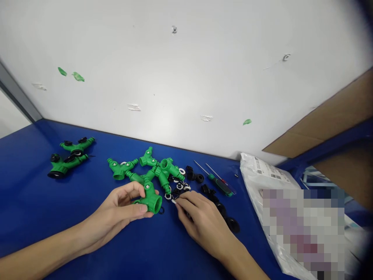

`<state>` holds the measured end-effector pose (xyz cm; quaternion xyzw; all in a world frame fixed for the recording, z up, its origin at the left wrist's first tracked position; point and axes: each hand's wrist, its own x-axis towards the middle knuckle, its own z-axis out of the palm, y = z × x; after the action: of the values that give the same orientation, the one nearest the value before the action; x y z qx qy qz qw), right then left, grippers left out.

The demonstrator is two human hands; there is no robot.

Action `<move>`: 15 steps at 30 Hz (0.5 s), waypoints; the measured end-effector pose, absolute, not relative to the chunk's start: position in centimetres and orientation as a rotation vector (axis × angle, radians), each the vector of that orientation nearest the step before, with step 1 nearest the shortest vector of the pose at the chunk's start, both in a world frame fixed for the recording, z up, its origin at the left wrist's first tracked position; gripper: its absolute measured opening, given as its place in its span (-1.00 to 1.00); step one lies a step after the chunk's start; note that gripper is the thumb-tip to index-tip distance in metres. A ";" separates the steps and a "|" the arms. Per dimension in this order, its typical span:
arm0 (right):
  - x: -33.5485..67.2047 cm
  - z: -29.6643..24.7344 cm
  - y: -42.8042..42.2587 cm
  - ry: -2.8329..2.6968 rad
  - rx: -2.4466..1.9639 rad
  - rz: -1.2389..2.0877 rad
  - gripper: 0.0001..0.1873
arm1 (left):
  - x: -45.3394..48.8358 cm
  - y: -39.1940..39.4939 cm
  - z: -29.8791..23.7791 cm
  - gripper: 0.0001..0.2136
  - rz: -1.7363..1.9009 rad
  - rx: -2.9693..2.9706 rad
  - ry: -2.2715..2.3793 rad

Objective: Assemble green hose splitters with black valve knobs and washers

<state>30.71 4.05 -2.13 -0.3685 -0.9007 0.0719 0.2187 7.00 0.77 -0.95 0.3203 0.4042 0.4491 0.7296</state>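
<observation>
My left hand (pixel 122 212) grips a green plastic Y-shaped hose fitting (pixel 150 198), its threaded round mouth facing right, just above the blue table (pixel 35 202). My right hand (pixel 201 221) lies palm down beside it, fingers curled and pinched at a small white ring (pixel 174 201) among a scatter of small black and white rings (pixel 179 186). Several more green fittings (pixel 151 167) lie in a loose pile just behind both hands.
Two green fittings with black knobs (pixel 68 157) sit at the far left. A green-handled screwdriver (pixel 217 181) and black caps (pixel 227 219) lie right of the pile. A plastic bag (pixel 268 175) is on the right. A white wall (pixel 186 77) rises behind; cardboard (pixel 329 116) stands far right.
</observation>
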 end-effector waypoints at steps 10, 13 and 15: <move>28.1 -0.8 2.1 -1.819 -0.839 0.897 -0.80 | 7.8 0.0 -1.6 -0.86 0.911 0.640 0.779; 27.8 -1.5 1.7 -1.810 -0.823 0.815 -0.76 | 8.0 -0.2 -1.5 -0.87 0.876 0.550 0.744; 27.7 -1.8 1.6 -1.805 -0.819 0.781 -0.73 | 8.0 -0.2 -1.4 -0.89 0.856 0.495 0.731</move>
<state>27.71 1.58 -1.85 -0.3364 -0.7411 0.3209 0.4844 8.02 -0.20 -1.43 0.2323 0.3429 0.4017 0.8167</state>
